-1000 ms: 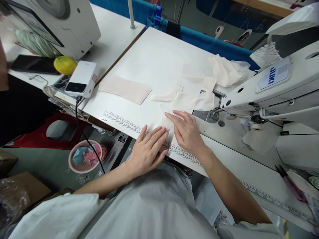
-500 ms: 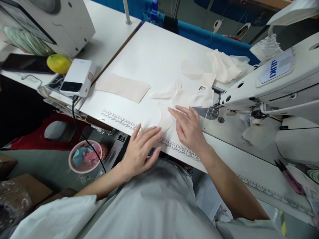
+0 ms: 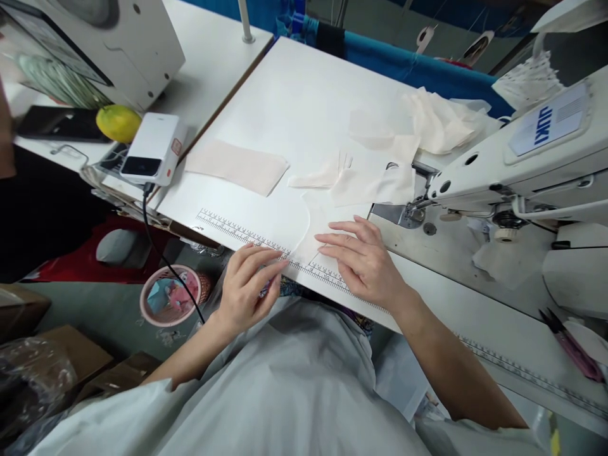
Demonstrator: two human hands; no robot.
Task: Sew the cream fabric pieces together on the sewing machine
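Note:
A pale peach fabric piece with a curved left edge (image 3: 317, 218) lies flat near the front edge of the white sewing table (image 3: 304, 82). My right hand (image 3: 365, 263) rests on its right part, fingers stretched out and slightly apart. At the table's front edge, my left hand (image 3: 249, 285) is open with bent fingers, its tips by the fabric's lower left corner; thumb and forefinger are apart. Just beyond lie more pale fabric pieces (image 3: 354, 183), reaching toward the presser foot of the sewing machine (image 3: 536, 136).
Left of these is a flat fabric strip (image 3: 237, 166); a crumpled fabric pile (image 3: 439, 120) sits at the back right. A printed ruler (image 3: 237, 229) runs along the front edge. A white power bank (image 3: 154, 145), a yellow fruit (image 3: 118, 123) and thread snips (image 3: 572, 345) lie around.
My left hand has drawn back leftward off the fabric's lower edge. The right hand has slid slightly toward me over the piece. The view has shifted a little.

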